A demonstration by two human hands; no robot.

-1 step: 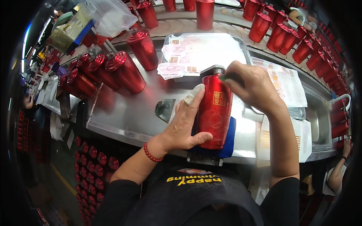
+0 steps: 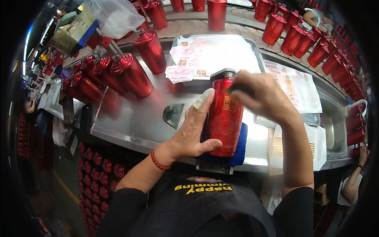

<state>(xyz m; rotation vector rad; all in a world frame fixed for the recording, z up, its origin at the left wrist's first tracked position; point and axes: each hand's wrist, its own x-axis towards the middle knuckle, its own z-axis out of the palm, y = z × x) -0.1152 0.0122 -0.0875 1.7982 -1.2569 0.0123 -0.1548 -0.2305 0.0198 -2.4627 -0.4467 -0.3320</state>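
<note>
A glossy red bottle lies tilted in front of me on a folded blue cloth, its metal neck pointing away. My left hand grips the bottle's left side, the thumb across its lower part; a whitish wrap covers one fingertip. On the bottle's upper front sits a gold square transfer. My right hand, blurred by motion, is closed around a small dark green flat tool and holds it against the bottle just above the transfer. The fingers hide most of the tool.
Printed transfer sheets lie in a tray beyond the bottle, with more sheets at right by a sink. Several red bottles stand at left. A conveyor carries others along the back. A dark glass-like piece lies left of my hand.
My right hand and the green tool have moved slightly down the bottle toward me. The bottle has turned a little, shifting the gold transfer; my left hand keeps its grip.
</note>
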